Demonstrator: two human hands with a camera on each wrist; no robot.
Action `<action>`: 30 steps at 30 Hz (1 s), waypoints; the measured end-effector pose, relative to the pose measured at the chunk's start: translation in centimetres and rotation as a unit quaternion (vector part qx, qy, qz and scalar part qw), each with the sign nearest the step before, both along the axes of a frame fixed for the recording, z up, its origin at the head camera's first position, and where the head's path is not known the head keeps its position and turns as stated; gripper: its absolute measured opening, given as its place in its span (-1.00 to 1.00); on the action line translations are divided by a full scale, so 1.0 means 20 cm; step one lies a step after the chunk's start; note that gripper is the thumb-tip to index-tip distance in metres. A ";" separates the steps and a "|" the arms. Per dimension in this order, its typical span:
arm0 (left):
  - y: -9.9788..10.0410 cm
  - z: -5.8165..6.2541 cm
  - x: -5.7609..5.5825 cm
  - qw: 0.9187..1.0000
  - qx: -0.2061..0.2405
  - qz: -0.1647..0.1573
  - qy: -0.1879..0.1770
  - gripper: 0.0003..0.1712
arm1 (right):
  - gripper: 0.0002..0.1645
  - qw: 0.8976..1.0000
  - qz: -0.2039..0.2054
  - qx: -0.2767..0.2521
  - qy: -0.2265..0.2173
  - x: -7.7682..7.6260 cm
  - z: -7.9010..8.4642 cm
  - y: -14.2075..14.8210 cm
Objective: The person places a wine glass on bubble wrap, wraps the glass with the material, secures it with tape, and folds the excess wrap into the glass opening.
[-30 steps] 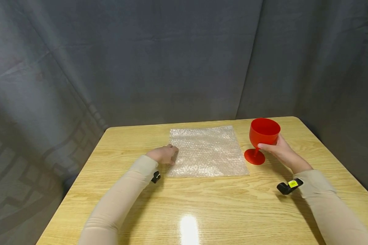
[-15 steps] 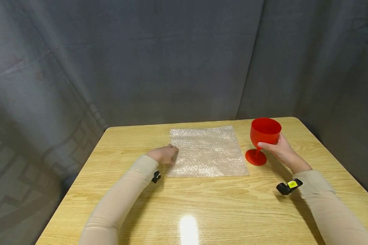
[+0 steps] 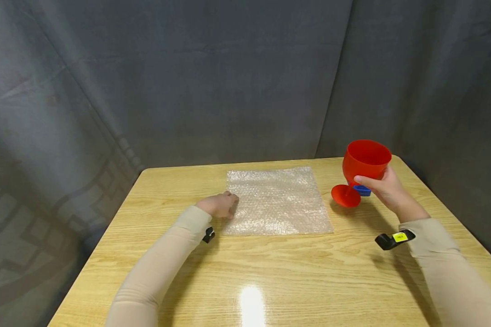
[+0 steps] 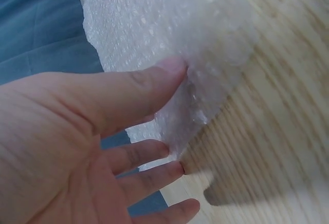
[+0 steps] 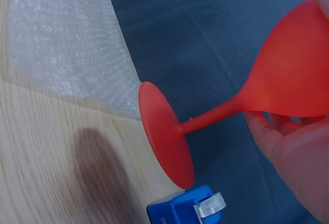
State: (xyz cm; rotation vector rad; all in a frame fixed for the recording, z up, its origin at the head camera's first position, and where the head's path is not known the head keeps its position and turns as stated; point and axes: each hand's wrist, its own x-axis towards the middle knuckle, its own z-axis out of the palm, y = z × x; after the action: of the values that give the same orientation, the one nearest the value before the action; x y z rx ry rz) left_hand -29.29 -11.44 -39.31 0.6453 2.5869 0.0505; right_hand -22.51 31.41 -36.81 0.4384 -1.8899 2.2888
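Observation:
In the head view my right hand [image 3: 393,190] grips a red goblet [image 3: 364,163] by its bowl. The goblet is raised above the table and tilted, and a shadow falls below it. Its stem and round foot show well in the right wrist view, where my right fingers [image 5: 264,134] curl round the bowl. A sheet of bubble wrap [image 3: 278,200] lies flat at the middle of the table. At its left edge rests my left hand [image 3: 218,205], thumb [image 4: 159,80] on the wrap and the other fingers fairly straight. The index fingertip is hidden.
A blue tape dispenser [image 5: 180,208] with clear tape stands behind the goblet, partly covered by it in the head view. Dark grey curtains [image 3: 229,91] hang around the wooden table [image 3: 294,281], close to its far edge.
My right hand has lifted the goblet off the table and moved it up and slightly right. The blue tape dispenser behind it has come into sight. My left hand has stayed put.

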 end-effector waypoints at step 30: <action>0.00 0.02 0.01 0.983 -0.051 -0.097 0.146 -0.41 | -0.29 0.999 -0.005 0.035 -0.028 -0.25 0.02 -0.11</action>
State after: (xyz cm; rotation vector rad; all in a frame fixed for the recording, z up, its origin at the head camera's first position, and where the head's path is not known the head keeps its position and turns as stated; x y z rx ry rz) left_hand -29.17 -11.39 -38.93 0.9217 2.7648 -0.2555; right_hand -27.55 29.21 -36.43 0.3773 -1.9993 2.2575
